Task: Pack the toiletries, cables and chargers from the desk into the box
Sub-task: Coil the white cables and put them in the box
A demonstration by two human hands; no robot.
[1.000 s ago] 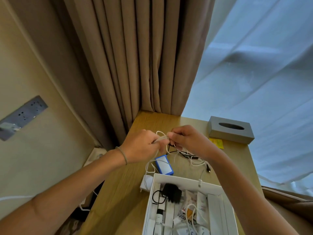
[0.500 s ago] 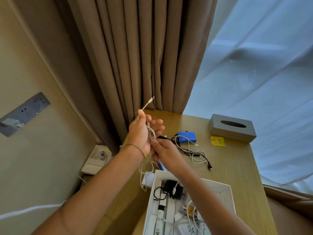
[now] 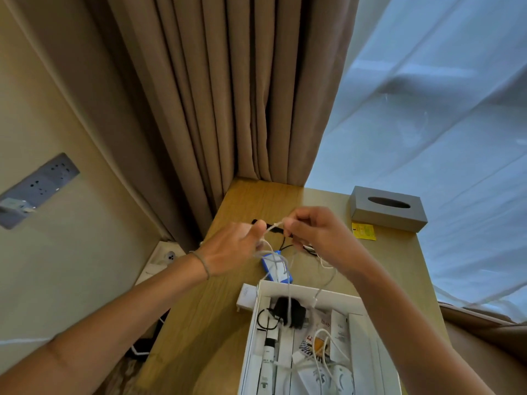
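Hands meet above the table (image 3: 245, 201). The left hand (image 3: 228, 249) has its grip pinched narrow on a white cable (image 3: 275, 228), whose other end the right hand (image 3: 316, 235) pinches too. Below both grips the cable's slack hangs past a blue charger (image 3: 278, 270) into the white box (image 3: 313, 293). Right of the right grip sits a grey tissue box (image 3: 387, 208).

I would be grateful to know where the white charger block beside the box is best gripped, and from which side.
Probably across the two broad faces of the white charger block, coming from above and from the left. It lies on the desk close against the outer left wall of the box, so that side is blocked, while the left and top are free.
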